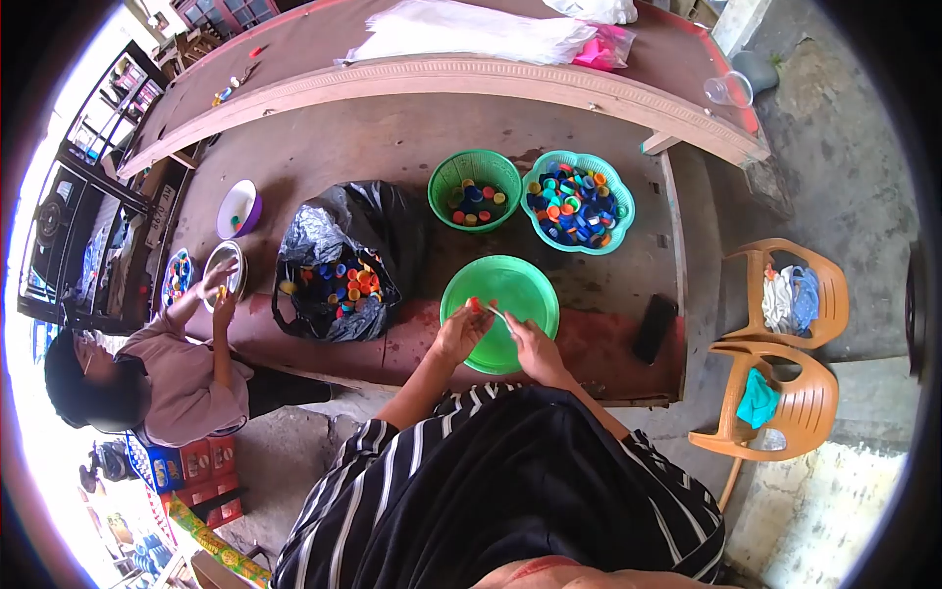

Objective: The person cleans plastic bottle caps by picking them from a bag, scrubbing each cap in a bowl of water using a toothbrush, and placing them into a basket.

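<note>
Over a bright green basin [451,294], my left hand [458,336] pinches a small red bottle cap [474,304] between its fingertips. Closed around a thin, pale tool is my right hand [539,353]; the tool's tip [497,312] points at the cap, and its exact kind cannot be made out. Behind the basin, a darker green basket [444,177] holds some caps. A turquoise scalloped basket [628,211] beside it is full of mostly blue caps. To the left, a black plastic bag [392,221] gapes over many coloured caps.
A black phone [654,329] lies near the table's right edge. At left, a co-worker [196,388] handles something small beside a metal bowl [242,257] and a purple-white bowl [252,211]. Orange chairs [829,388] stand right. A raised wooden rail [412,79] crosses the back.
</note>
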Demonstrator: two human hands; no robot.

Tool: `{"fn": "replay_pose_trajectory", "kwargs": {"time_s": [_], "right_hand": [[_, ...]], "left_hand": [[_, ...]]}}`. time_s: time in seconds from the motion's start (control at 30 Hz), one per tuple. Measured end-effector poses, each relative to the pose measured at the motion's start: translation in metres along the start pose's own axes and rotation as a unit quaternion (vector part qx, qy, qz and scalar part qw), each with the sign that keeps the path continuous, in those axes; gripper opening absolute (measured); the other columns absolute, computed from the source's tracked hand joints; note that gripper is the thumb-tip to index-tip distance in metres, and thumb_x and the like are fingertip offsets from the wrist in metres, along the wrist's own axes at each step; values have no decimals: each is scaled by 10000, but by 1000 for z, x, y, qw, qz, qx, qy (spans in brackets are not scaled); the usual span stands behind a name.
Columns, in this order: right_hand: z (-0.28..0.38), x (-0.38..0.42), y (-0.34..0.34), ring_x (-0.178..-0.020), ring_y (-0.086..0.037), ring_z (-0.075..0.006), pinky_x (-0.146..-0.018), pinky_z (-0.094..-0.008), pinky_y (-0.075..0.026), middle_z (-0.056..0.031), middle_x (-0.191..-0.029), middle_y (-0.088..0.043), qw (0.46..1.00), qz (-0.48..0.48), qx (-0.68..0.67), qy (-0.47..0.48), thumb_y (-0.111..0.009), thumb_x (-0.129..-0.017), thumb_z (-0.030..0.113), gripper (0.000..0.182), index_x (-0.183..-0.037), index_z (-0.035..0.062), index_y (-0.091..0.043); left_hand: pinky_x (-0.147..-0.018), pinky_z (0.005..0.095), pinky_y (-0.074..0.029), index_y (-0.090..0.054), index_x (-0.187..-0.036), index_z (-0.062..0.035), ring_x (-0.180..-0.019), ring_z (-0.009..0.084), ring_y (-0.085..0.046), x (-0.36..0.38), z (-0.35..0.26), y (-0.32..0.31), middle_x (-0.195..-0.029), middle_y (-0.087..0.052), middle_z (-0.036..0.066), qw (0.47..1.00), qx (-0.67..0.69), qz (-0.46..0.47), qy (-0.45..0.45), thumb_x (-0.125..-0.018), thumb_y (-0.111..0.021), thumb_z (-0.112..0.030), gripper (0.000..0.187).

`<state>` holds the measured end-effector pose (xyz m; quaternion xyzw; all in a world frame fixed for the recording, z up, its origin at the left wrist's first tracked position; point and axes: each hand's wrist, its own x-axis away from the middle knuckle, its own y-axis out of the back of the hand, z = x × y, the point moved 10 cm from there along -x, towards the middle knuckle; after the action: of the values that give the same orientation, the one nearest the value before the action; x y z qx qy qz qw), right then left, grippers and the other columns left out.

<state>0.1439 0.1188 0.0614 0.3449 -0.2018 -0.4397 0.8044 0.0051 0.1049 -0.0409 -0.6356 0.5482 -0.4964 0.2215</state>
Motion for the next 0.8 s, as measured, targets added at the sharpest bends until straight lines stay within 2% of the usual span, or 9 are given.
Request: {"fn": "replay_pose_trajectory", "kwargs": {"time_s": [0.13, 0.23, 0.33, 0.37, 0.47, 0.5, 0.63, 0.73, 0.8], "right_hand": [[21, 3, 13, -806, -630, -373, -658, -461, -518, -166, -987, -570, 997, -27, -35, 60, -535, -911, 110, 466, -1371, 153, -479], [-3, -4, 15, -871, -620, -359, -716, -422, -512, -165, -1002, -572, 996, 40, 38, -70, -538, -910, 76, 495, -1392, 158, -459], [8, -8, 18, -823, -631, -363, -688, -440, -517, -162, -995, -580, 1000, 1, 7, -17, -535, -912, 82, 486, -1386, 168, -472], [13, -7, 10, -797, -634, -363, -665, -445, -523, -153, -997, -590, 999, -12, -11, 33, -538, -914, 104, 465, -1371, 170, -491], [2, -14, -1, -812, -632, -358, -676, -441, -528, -145, -1004, -593, 1000, 14, 13, 1, -539, -919, 129, 436, -1353, 165, -509], [-5, -20, 0, -842, -643, -334, -678, -423, -535, -137, -1028, -600, 997, 28, 54, -38, -550, -888, 101, 422, -1306, 163, -552], [-20, -40, -3, -944, -635, -274, -701, -377, -549, -111, -1093, -590, 971, 19, 237, -17, -572, -806, 73, 426, -1225, 148, -591], [-13, -39, 0, -891, -644, -303, -691, -401, -545, -126, -1056, -597, 977, 33, 211, -22, -569, -813, 79, 382, -1192, 128, -587], [-1, -34, 11, -824, -648, -328, -663, -420, -541, -141, -1022, -604, 993, -17, 116, -11, -568, -841, 109, 350, -1190, 124, -578]], "left_hand": [[-1004, 380, -460, -515, -1202, -62, -1161, 269, -553, 2, 5, -13, -1299, -547, 188, 999, 28, 3, 32, -1017, -448, -267, 284], [-987, 390, -477, -506, -1234, -58, -1133, 271, -576, 3, 3, -10, -1258, -578, 184, 999, 15, -26, 32, -1009, -462, -244, 296], [-965, 385, -488, -511, -1223, -42, -1096, 258, -587, 0, 1, -3, -1228, -592, 178, 999, 9, -48, 19, -1008, -472, -245, 298], [-951, 379, -492, -511, -1221, -37, -1074, 252, -592, 0, -3, -2, -1214, -598, 178, 999, 3, -39, 6, -1009, -471, -254, 306], [-913, 365, -502, -518, -1209, -29, -1016, 236, -600, -5, -12, 3, -1174, -614, 174, 999, -29, -23, -14, -1011, -470, -279, 323], [-901, 360, -504, -522, -1201, -29, -1001, 231, -601, -7, -11, 10, -1162, -619, 171, 998, -47, -29, -8, -1011, -471, -288, 326], [-882, 346, -504, -546, -1181, -52, -1011, 231, -604, -15, -6, 30, -1177, -616, 151, 993, -100, -62, 2, -1015, -456, -319, 327], [-886, 357, -498, -547, -1161, -45, -1013, 237, -599, -15, -5, 37, -1171, -614, 157, 987, -110, -120, 10, -1023, -420, -354, 361], [-893, 365, -496, -549, -1149, -45, -1016, 243, -597, -12, -7, 34, -1168, -613, 159, 987, -102, -124, 4, -1025, -406, -369, 375]]}}
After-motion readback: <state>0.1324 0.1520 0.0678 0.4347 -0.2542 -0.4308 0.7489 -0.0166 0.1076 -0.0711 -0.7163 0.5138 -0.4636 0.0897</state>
